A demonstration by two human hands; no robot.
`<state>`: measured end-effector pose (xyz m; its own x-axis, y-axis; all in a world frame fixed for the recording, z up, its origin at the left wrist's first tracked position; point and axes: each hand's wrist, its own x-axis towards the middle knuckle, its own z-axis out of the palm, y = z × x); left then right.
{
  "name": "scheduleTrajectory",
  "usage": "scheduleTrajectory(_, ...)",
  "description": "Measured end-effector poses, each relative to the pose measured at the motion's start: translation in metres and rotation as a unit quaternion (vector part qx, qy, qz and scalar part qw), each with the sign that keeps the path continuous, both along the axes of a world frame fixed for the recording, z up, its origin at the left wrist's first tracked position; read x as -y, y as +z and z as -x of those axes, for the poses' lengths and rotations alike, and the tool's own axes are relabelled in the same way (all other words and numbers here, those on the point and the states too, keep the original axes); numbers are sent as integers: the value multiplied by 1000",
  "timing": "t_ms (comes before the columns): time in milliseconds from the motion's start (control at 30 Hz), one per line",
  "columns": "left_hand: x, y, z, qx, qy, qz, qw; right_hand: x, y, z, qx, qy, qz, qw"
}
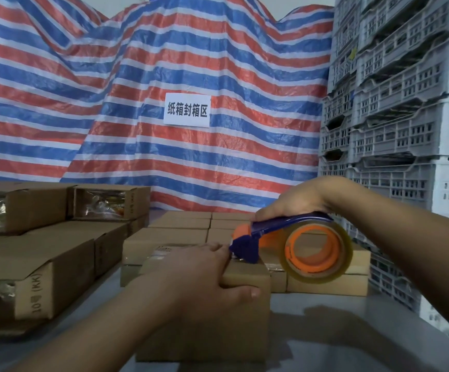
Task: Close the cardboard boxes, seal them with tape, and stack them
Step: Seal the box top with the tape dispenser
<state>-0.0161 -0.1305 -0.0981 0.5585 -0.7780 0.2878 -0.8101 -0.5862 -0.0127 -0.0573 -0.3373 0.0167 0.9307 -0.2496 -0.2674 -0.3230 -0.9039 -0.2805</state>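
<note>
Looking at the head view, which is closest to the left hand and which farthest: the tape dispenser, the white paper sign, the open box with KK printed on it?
1. tape dispenser, touching the left hand fingertips.
2. open box, leftward on the table.
3. white paper sign, up on the striped tarp behind.

This is a packing area in a warehouse or storeroom. A white paper sign (186,110) printed with Chinese characters hangs on a red, white and blue striped tarpaulin (164,63) that drapes the whole back of the space. To the right, grey perforated plastic crates (406,103) stand stacked in tall columns. On the grey surface (325,331) lie many brown cardboard boxes (57,253) in rows and low piles, some open-ended and showing shiny wrapped contents. A blue-and-orange tape dispenser (293,245) carrying a roll of clear packing tape fits the same trade.
</note>
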Motion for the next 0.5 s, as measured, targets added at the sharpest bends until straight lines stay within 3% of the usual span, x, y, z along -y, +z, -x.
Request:
scheduleTrajectory(100, -2, 0, 0, -1, 6, -6, 1000, 16, 8, 13, -16, 24, -7, 1000)
scheduleTrajectory(200, -3, -1, -1, 8, 5, 0, 1000, 47, 14, 33, 4, -17, -73, 997)
scheduleTrajectory(300, -4, -1, 0, -12, 1, -17, 1000, 66, 13, 54, 22, -36, -69, 997)
scheduleTrajectory(500, -1, 1, -3, -24, -1, -45, 999, 40, -12, 46, 19, 9, 200, 979)
